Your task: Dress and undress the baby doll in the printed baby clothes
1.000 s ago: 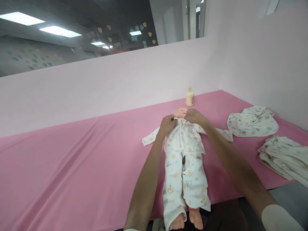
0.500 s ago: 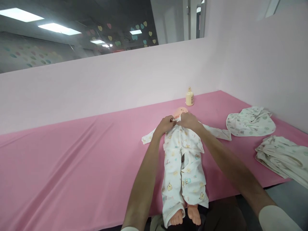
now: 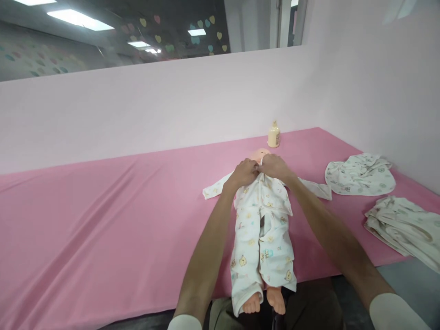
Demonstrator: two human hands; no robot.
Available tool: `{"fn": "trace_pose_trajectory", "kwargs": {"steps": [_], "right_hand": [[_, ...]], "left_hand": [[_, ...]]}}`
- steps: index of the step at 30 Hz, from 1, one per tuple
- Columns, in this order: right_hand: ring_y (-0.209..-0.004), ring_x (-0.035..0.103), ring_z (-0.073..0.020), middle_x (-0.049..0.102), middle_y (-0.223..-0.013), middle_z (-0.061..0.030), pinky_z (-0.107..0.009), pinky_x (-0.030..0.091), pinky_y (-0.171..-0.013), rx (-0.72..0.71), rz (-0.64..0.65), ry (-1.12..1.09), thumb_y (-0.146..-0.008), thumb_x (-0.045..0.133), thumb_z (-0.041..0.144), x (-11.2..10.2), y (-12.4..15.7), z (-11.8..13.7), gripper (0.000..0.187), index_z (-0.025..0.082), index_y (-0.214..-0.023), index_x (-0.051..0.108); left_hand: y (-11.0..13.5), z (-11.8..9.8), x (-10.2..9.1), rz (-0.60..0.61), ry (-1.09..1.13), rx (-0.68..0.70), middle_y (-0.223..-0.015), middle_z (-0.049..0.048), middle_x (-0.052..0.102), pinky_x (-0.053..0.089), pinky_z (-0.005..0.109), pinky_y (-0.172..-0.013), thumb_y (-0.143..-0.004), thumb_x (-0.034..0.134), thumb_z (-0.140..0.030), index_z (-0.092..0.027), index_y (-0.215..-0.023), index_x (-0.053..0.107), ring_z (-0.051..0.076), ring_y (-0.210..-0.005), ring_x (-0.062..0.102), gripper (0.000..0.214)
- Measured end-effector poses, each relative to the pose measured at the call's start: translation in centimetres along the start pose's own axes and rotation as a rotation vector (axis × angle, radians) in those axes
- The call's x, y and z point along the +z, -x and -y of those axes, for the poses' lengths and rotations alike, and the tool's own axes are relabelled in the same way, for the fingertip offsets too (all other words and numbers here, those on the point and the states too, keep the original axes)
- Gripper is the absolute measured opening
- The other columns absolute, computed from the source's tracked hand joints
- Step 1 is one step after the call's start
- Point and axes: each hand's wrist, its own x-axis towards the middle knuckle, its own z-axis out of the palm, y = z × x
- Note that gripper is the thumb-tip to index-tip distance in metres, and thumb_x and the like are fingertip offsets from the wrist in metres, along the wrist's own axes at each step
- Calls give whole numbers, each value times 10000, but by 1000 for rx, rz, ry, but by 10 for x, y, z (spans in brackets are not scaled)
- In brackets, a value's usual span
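A baby doll [image 3: 260, 154] lies face up on the pink-covered table, its feet at the near edge. It wears a white printed baby jacket [image 3: 275, 197] and matching trousers [image 3: 245, 247], with both sleeves spread out sideways. At the neck of the jacket, my left hand [image 3: 245, 173] is closed on the collar cloth from the left. My right hand [image 3: 275, 167] pinches the collar from the right, its fingers close to the left ones. My hands cover the neck and part of the doll's head; the exact bit of cloth in the fingertips is hidden.
A cream pump bottle [image 3: 274, 135] stands behind the doll's head near the wall. To the right lie a crumpled white printed cloth [image 3: 360, 176] and a folded stack of pale cloths [image 3: 405, 222]. The pink sheet [image 3: 103, 238] has creases on the left.
Both hands have come closer together at the collar, the left one moving right. The view has shifted slightly; the doll lies as before.
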Motion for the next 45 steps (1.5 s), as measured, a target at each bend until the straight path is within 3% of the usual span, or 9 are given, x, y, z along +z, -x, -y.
{"fn": "trace_pose_trajectory", "kwargs": {"steps": [4, 9, 14, 22, 26, 29, 33, 39, 45], "right_hand": [[-560, 539, -121, 513, -554, 0, -213, 386, -521, 25, 107, -421, -759, 535, 224, -11, 1, -13, 252, 191, -570, 372], [-607, 581, -108, 560, -610, -5, -202, 483, -615, -7, 261, -669, -735, 549, 135, -19, 4, -22, 190, 167, -575, 453], [-614, 584, -114, 581, -631, -11, -201, 471, -586, 9, 271, -544, -727, 553, 127, -14, 0, -21, 143, 160, -593, 517], [-499, 461, -107, 408, -534, 19, -245, 271, -482, 95, 75, -132, -719, 513, 170, -27, 11, -16, 249, 200, -571, 315], [-514, 418, -108, 398, -551, 14, -257, 257, -501, 30, 194, -35, -771, 553, 335, -33, 23, 0, 322, 201, -583, 329], [-563, 473, -135, 427, -565, -1, -264, 302, -539, -19, 289, 52, -775, 565, 477, -29, 27, 12, 398, 201, -581, 354], [-567, 491, -146, 442, -551, -2, -269, 310, -540, -48, 296, 141, -733, 582, 324, -22, 26, 15, 319, 198, -565, 341], [-466, 423, -111, 489, -519, -15, -263, 267, -473, -68, 431, 11, -708, 558, 200, -23, 24, 5, 291, 186, -502, 353], [-747, 613, -217, 633, -789, -89, -269, 346, -561, -95, 212, 237, -735, 555, 197, -11, 26, 15, 47, 170, -743, 592]], "left_hand": [[3, -5, -6, -5, 59, 88, -844, 53, 584, 406, 284, -684, -853, 415, -176, -172, -696, 530, 160, -760, 540, 195], [5, -3, -9, -10, 161, 82, -976, 50, 619, 433, 284, -759, -852, 432, -210, -179, -827, 634, 164, -844, 566, 206], [6, -1, -14, 6, 255, 55, -1045, 50, 615, 428, 255, -768, -853, 449, -226, -183, -881, 649, 156, -902, 563, 206], [10, 7, -22, -16, 272, -72, -924, 41, 637, 407, 251, -656, -807, 490, -226, -168, -793, 609, 140, -788, 546, 133], [11, 7, -26, 34, 284, -127, -866, 31, 644, 383, 247, -605, -799, 502, -243, -166, -787, 611, 132, -724, 541, 135], [12, 6, -28, 34, 267, -135, -877, 30, 645, 371, 242, -596, -793, 512, -240, -165, -779, 608, 131, -727, 535, 123], [15, 8, -31, 43, 244, -144, -845, 28, 637, 373, 239, -601, -788, 518, -241, -172, -768, 606, 134, -722, 525, 114], [14, 14, -31, 76, 162, -155, -823, 40, 624, 363, 252, -581, -757, 527, -245, -178, -709, 585, 150, -710, 522, 100], [17, -5, -29, 164, 92, -89, -791, 45, 640, 378, 292, -650, -681, 572, -210, -199, -665, 635, 191, -724, 558, 66]]}}
